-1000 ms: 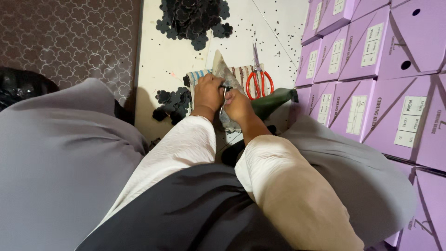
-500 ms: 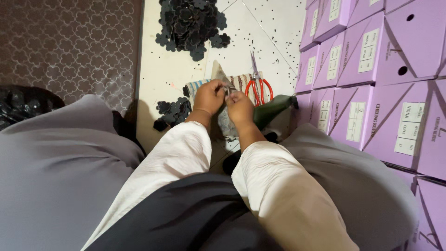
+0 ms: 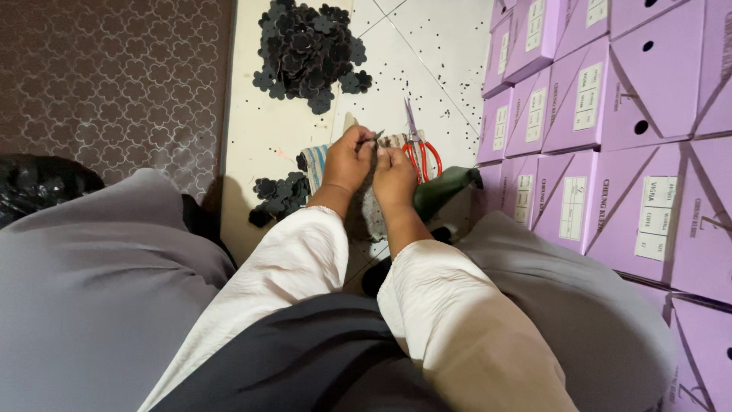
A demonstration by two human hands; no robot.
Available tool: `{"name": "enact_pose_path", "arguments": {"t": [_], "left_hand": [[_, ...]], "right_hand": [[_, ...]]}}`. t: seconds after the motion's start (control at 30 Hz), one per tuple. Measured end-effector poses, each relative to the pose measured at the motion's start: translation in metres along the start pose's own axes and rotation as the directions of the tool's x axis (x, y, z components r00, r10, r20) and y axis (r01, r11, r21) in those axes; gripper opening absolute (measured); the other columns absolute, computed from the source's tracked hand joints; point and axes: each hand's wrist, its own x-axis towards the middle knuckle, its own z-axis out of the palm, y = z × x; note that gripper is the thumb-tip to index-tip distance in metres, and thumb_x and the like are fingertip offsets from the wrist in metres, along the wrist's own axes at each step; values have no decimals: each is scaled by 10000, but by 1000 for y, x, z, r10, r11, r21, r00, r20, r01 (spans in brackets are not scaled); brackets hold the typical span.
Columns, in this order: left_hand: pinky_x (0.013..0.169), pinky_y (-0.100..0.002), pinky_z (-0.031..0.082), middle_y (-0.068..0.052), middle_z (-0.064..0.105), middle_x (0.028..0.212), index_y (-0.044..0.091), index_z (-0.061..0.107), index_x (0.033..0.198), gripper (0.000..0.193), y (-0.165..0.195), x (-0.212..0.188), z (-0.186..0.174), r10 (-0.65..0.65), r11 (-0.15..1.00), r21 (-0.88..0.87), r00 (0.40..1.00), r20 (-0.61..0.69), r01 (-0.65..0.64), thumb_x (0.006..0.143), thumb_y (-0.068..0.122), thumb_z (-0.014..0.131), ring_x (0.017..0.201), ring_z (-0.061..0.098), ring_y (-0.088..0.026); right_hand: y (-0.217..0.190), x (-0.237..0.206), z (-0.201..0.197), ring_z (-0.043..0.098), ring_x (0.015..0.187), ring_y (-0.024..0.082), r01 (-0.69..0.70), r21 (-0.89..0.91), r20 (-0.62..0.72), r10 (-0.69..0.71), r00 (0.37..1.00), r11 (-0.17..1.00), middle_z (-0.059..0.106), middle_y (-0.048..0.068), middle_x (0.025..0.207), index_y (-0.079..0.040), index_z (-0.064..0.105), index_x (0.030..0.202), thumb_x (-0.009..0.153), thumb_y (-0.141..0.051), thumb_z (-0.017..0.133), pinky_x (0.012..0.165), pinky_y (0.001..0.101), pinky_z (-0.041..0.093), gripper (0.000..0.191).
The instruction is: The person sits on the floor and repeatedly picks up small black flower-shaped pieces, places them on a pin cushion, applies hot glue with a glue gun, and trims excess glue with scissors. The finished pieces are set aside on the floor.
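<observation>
Head view, looking down: left hand point(image 3: 347, 159) and right hand point(image 3: 393, 174) meet just left of red-handled scissors point(image 3: 418, 145), fingertips pinched together on a small dark piece point(image 3: 375, 138), perhaps a flower cutout, poking up-right from the left hand, the nearer one.

On my right I see lilac cardboard boxes point(image 3: 610, 130) stacked in leaning rows on the floor, each bearing a white rectangular label point(image 3: 586, 96); some show small round holes.
</observation>
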Motion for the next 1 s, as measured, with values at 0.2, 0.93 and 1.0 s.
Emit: {"name": "enact_pose_path", "arguments": {"t": [0.2, 0.93, 1.0], "left_hand": [[739, -293, 583, -92, 765, 912, 104, 694, 1091, 149, 7, 10, 0, -58, 985, -162, 998, 31, 62, 944, 127, 702, 812, 723, -150], [759, -371, 592, -151, 752, 943, 105, 652, 1104, 170, 10, 3, -7, 35, 999, 16, 999, 25, -35, 935, 105, 672, 868, 762, -314], [750, -370, 593, -147, 756, 931, 100, 648, 1072, 164, 7, 5, -7, 26, 999, 38, 1000, 11, -26, 917, 117, 700, 856, 763, -314]], "right_hand": [[-15, 3, -1, 715, 814, 239, 58, 169, -33, -53, 998, 984, 739, 111, 903, -18, 693, 1021, 877, -136, 694, 745, 371, 570, 186], [1, 9, 11, 722, 740, 198, -35, 176, -64, 47, 997, 984, 765, 100, 854, 9, 707, 994, 879, -234, 741, 704, 328, 574, 270], [-1, 8, 10, 723, 741, 193, -20, 183, -68, 33, 997, 983, 765, 97, 847, -1, 722, 973, 895, -236, 738, 714, 331, 577, 248]]}}
